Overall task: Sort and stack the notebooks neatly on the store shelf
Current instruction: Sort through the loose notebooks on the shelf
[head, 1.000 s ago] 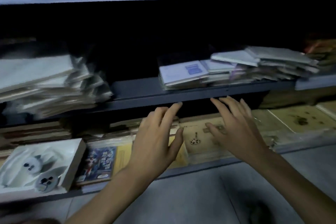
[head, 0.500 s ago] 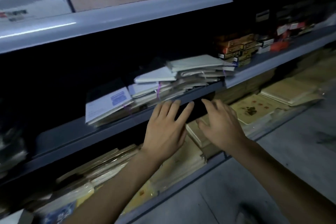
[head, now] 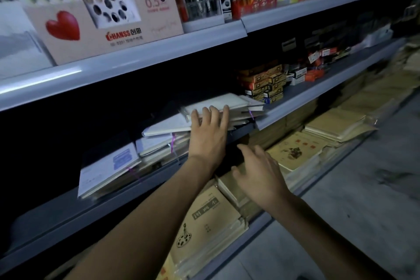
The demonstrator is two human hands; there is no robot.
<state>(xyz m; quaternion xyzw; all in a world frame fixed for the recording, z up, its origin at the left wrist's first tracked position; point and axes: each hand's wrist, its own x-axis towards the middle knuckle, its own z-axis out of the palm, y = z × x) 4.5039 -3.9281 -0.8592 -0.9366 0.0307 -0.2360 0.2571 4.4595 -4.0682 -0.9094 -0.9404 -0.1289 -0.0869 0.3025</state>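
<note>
Now starting on the slumped notebooks at the middle shelf's front edge.

The left hand [head: 208,134] lies with straight fingers on the top spiral notebook [head: 236,103] of a pile at the front edge of the middle shelf [head: 295,107]; its thumb is hidden. The right hand [head: 256,170] hovers apart below it, fingers spread and holding nothing, over the brown exercise books [head: 209,223] on the bottom shelf. The pile fans leftward down to a white notebook with a blue label [head: 109,166]. The next move probably needs both hands on the pile to square it. On the top shelf, a card display box [head: 91,29] holds upright pens or pencils.
</note>
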